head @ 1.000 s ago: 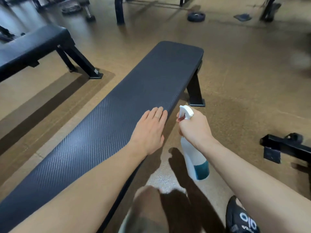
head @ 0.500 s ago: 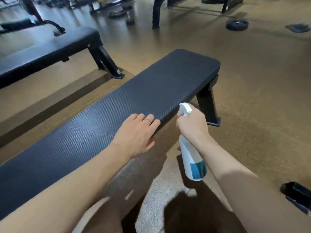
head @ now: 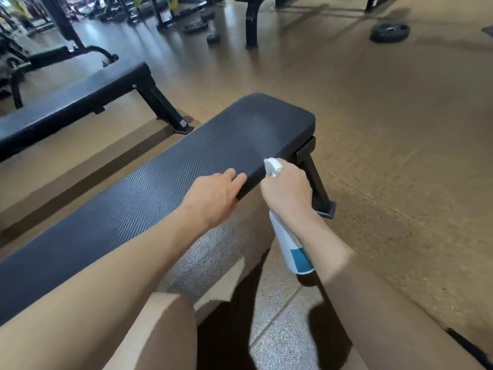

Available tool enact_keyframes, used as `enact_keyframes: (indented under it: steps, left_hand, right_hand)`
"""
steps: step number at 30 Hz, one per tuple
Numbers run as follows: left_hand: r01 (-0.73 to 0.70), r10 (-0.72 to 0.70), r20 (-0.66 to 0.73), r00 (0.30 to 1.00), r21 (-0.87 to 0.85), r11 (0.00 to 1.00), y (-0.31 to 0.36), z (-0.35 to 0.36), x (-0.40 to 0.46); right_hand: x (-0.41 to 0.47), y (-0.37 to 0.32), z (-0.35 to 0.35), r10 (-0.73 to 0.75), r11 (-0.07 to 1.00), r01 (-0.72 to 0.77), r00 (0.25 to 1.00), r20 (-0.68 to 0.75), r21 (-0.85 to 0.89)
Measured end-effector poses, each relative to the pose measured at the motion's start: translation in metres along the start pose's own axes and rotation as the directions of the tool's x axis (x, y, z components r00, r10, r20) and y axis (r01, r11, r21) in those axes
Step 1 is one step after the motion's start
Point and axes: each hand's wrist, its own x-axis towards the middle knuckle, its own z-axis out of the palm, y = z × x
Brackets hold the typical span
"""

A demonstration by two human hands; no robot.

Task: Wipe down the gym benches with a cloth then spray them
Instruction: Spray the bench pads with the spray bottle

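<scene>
r hand (head: 286,192) grips spray bottle (head: 292,245) beside bench (head: 186,166).

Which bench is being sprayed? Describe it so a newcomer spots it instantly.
Start at the tan gym floor, where two flat black benches lie side by side. It is the nearer bench, running from bottom left to centre. Unlike the far bench, the left hand rests on its edge, and the right hand holds a white spray bottle beside it.

2 benches (head: 186,166) (head: 69,102), 1 spray btl (head: 292,244), 1 weight plate (head: 389,32), 1 dumbbell (head: 210,26), 2 hands (head: 213,198) (head: 286,193).
</scene>
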Motion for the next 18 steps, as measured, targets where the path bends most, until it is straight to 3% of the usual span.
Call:
enact_keyframes:
  steps: [6,12,18]
  left_hand:
    - [-0.062,0.056,0.135,0.989,0.040,0.997,-0.005,-0.006,0.013]
    - [-0.232,0.192,0.245,0.950,0.149,0.961,-0.008,-0.035,0.045]
    - [-0.314,0.323,0.176,0.930,-0.078,0.946,-0.019,-0.070,0.109]
  right_hand:
    - [0.022,-0.004,-0.023,0.102,0.992,-0.096,0.992,0.073,-0.080]
    - [0.043,-0.006,-0.030,0.197,0.980,-0.195,0.980,0.024,-0.047]
    - [0.081,-0.024,-0.051,0.196,0.978,-0.197,0.980,0.015,0.064]
